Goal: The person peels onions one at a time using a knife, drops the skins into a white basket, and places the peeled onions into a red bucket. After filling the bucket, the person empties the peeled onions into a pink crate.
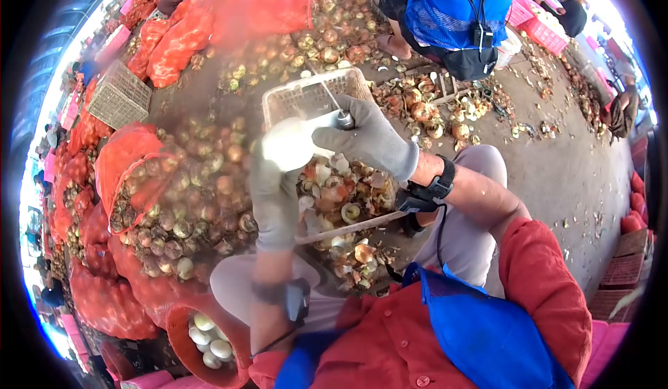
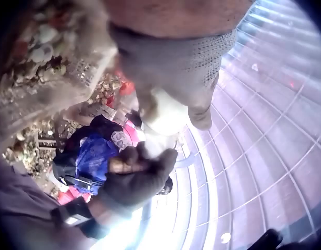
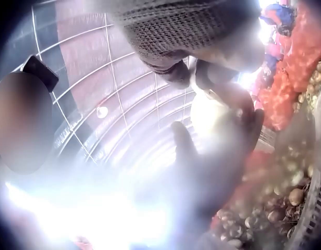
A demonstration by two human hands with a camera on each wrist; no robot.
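Behind onion: crate, partly hidden; peelings below

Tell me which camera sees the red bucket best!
The head view: it shows the red bucket near the bottom edge, opening visible, with white onions inside. I can't spot the bucket in either wrist view.

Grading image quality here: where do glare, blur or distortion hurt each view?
Head view: fisheye edges with black corners, the peeled onion overexposed, a hazy smear softening the left hand; left wrist view: glare whites out the area beneath the right hand, onion peels blurred; right wrist view: glare floods the lower left, veiling the left hand.
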